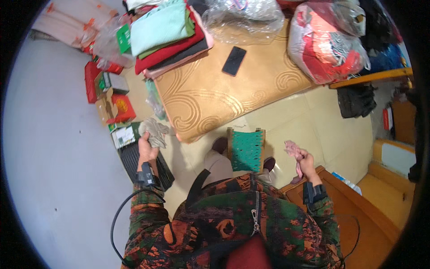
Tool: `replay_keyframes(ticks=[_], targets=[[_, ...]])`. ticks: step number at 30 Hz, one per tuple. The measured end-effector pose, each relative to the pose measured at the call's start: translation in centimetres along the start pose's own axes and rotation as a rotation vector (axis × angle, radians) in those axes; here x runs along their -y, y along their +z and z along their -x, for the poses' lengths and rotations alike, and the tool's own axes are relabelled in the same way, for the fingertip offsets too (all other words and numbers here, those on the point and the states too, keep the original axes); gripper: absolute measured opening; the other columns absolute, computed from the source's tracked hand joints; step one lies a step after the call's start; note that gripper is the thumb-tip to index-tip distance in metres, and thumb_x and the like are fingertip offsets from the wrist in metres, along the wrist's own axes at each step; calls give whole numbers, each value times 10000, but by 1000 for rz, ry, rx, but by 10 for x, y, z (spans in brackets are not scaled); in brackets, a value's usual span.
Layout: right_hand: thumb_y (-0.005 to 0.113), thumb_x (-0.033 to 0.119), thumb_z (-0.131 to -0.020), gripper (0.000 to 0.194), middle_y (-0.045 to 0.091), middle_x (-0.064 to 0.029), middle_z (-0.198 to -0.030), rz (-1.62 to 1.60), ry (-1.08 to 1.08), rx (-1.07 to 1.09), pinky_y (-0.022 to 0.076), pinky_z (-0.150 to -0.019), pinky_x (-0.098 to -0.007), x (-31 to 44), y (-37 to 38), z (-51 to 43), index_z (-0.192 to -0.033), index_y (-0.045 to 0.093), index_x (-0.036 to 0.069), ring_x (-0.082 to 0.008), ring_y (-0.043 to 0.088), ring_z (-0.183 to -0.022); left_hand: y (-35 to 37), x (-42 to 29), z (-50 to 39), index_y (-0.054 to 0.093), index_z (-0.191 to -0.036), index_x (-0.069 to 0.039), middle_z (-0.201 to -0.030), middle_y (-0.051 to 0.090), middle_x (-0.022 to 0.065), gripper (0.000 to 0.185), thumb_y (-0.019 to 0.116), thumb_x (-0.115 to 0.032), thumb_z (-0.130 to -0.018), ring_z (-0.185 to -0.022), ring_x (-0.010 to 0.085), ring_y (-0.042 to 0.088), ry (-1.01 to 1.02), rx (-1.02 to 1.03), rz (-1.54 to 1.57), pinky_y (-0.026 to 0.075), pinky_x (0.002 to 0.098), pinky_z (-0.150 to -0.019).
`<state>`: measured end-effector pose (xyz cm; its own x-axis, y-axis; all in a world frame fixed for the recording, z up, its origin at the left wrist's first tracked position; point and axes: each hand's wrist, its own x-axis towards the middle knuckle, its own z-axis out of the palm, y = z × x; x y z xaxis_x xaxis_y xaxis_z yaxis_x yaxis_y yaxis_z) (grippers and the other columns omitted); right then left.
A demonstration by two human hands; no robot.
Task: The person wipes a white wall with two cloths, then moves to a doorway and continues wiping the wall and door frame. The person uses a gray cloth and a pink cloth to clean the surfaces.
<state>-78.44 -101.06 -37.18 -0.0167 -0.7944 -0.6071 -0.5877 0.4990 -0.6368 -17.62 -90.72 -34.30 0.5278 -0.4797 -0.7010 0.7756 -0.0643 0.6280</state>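
Note:
Bunched in my left hand (146, 150) is a grey-beige cloth (155, 131), held beside the row of boxes along the wall. My right hand (306, 163) grips a thin pink cloth (293, 150) over the tiled floor, with part of it hanging below the fingers. Both hands are well apart, to either side of a small wooden stool with a green woven seat (247, 150). Ahead is a mattress with a gold swirl-patterned cover (258, 80). On it lie a dark smartphone (234, 61) and a stack of folded fabrics (164, 32) topped by a mint-green one.
Clear plastic wrapping (243, 20) and a stuffed transparent bag of textiles (331, 47) sit on the bed. Left, by the wall, are a red-and-brown carton (117, 107) and a black ribbed case (144, 163). A wooden furniture panel (346, 208) stands at lower right.

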Motion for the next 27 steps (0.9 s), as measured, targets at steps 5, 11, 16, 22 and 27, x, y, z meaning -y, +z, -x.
replay_keyframes(ticks=[5,11,16,22,27], targets=[[615,-9,-861,257,626,-88,-1126,91,-194,246,465,-852,-283,26,-6,-62,-1115,638,-41,-169,588,-963,-60,77,35,444,-1347,-1,-1305,545,174,444,434,-164,-934,-1177,381,525,-49,-130,-3,444,540,-973],[588,-71,-853,240,627,-108,-1103,178,-144,307,471,-881,-304,37,-1,-69,-1083,648,-37,-203,605,-995,-98,139,-20,530,-1271,9,-1192,620,132,388,491,-126,-909,-1093,287,595,-76,-34,-88,489,422,-924],[619,-42,-863,211,617,-64,-1068,227,-33,342,459,-797,-258,24,3,-65,-1069,658,-17,-143,567,-879,-97,178,-96,511,-1290,29,-1176,619,143,401,486,-121,-919,-1064,304,598,-43,-65,-78,491,426,-898],[619,-42,-844,232,606,-77,-1111,291,-145,363,457,-819,-274,28,11,-73,-1066,674,-5,-161,569,-911,-100,186,-137,515,-1279,32,-1174,616,137,398,514,-124,-913,-1034,286,603,-12,-50,-228,505,415,-855],[611,-55,-856,222,605,-38,-1076,266,-213,363,453,-811,-257,47,20,-71,-1067,670,-20,-131,563,-893,-74,174,-99,661,-1051,8,-947,666,56,234,611,-68,-836,-803,173,628,164,-138,-251,511,323,-709]])
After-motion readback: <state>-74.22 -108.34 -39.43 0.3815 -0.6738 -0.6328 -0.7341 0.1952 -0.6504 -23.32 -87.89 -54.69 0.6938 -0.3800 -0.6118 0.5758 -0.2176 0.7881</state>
